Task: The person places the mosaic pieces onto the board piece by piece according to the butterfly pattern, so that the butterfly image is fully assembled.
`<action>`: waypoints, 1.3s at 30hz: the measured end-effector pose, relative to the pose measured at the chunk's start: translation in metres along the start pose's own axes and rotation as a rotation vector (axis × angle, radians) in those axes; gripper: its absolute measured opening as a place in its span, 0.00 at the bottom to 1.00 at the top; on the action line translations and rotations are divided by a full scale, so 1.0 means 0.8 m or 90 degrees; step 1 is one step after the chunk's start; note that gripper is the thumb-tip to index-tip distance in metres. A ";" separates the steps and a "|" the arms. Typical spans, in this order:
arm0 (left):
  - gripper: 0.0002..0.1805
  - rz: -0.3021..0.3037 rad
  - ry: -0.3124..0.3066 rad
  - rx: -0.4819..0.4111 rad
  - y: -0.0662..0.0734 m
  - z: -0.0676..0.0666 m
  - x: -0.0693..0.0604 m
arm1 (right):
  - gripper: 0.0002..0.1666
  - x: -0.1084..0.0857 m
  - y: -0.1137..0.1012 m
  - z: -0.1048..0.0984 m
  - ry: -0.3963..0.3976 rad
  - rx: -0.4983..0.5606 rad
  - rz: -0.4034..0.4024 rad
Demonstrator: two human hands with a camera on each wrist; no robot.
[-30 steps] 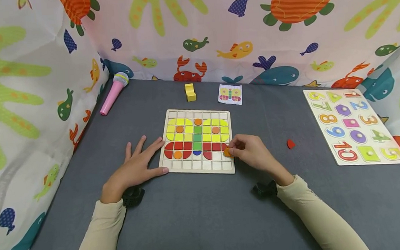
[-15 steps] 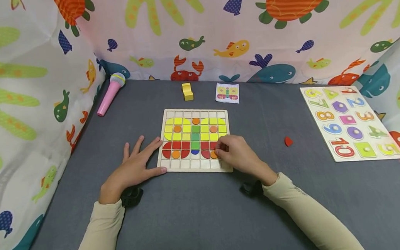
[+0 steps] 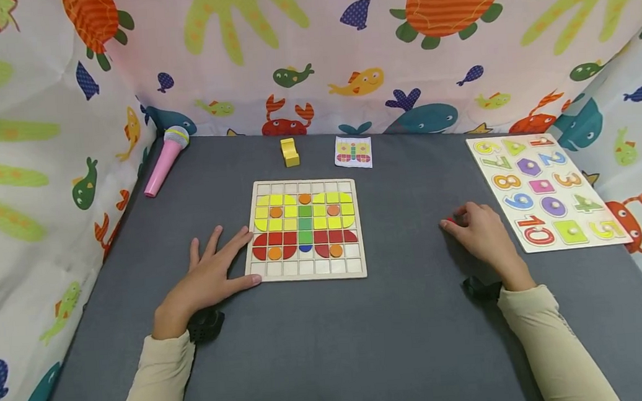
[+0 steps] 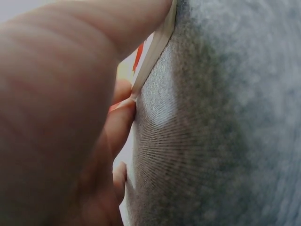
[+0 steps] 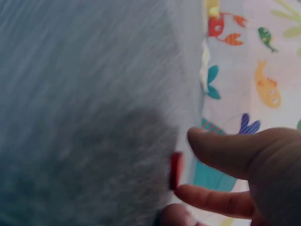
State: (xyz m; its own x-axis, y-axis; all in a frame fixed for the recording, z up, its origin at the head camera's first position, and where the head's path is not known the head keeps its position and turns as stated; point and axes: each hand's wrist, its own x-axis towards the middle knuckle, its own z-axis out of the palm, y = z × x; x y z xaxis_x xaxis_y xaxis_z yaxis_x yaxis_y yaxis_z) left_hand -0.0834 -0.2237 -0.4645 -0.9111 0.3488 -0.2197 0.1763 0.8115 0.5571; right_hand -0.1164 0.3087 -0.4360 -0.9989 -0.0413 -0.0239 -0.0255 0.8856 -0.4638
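A wooden grid board (image 3: 306,275) bears yellow, red, green, orange and blue pieces that form a butterfly. My left hand (image 3: 206,288) rests at its left edge, fingers spread, with the thumb on the lower left corner. In the left wrist view, the left hand (image 4: 70,103) fills the left side and touches the board's edge (image 4: 157,49). To the right of the board, my right hand (image 3: 482,236) has thumb and fingers curled round a small red piece (image 3: 451,220). In the right wrist view, this red piece (image 5: 176,170) lies at the tabletop between thumb and fingertip, partly blurred.
A picture card (image 3: 353,152) with a butterfly and a yellow block (image 3: 290,152) lie behind the board. The pink toy microphone (image 3: 163,167) is at the back left. A number puzzle board (image 3: 531,217) lies at the right. Printed cloth (image 3: 310,40) hangs around the grey table (image 3: 320,349).
My right hand has set the orange disc on the red area at the board's right side, let go, and moved right to the red piece. The left hand stays at the board.
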 end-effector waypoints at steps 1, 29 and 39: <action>0.56 -0.002 -0.003 0.000 -0.001 -0.001 -0.001 | 0.27 0.001 0.003 0.001 -0.009 -0.006 0.001; 0.57 -0.005 -0.016 -0.005 -0.007 -0.001 0.000 | 0.11 -0.001 -0.098 0.019 -0.149 0.313 -0.081; 0.56 -0.006 -0.013 -0.001 -0.005 -0.003 0.001 | 0.04 -0.012 -0.155 0.076 -0.157 0.306 -0.139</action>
State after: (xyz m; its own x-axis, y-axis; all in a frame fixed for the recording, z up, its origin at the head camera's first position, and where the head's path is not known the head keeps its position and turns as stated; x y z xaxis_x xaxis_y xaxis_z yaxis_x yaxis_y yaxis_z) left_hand -0.0860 -0.2277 -0.4653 -0.9047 0.3512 -0.2411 0.1678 0.8140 0.5562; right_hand -0.1010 0.1707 -0.4321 -0.9324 -0.3563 -0.0610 -0.1512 0.5378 -0.8294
